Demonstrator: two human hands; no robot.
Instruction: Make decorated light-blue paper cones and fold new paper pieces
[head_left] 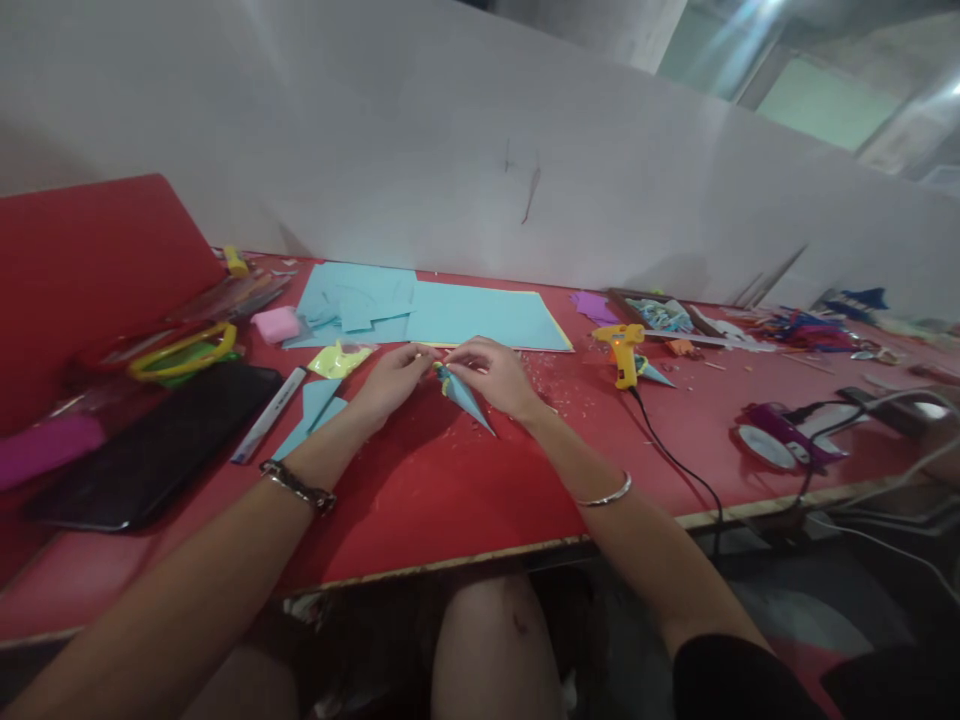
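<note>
Between my two hands lies a blue paper cone (466, 400) with yellow trim at its wide end, its tip pointing toward the table's front edge. My right hand (491, 372) has its fingers closed on the cone's wide end. My left hand (397, 378) meets that same end from the left, fingertips pinched together; what they hold is too small to make out. Left of the hands are a yellow-green packet (339, 359) and cut blue paper pieces (315, 405). Behind them lie large blue sheets (480, 315).
A yellow glue gun (621, 352) stands on the red table (450, 510) at the right, its black cable running over the front edge. Beside it is another blue cone (657, 373). A black phone-like slab (165, 450), a marker (268, 415) and yellow-handled scissors (184, 358) lie left.
</note>
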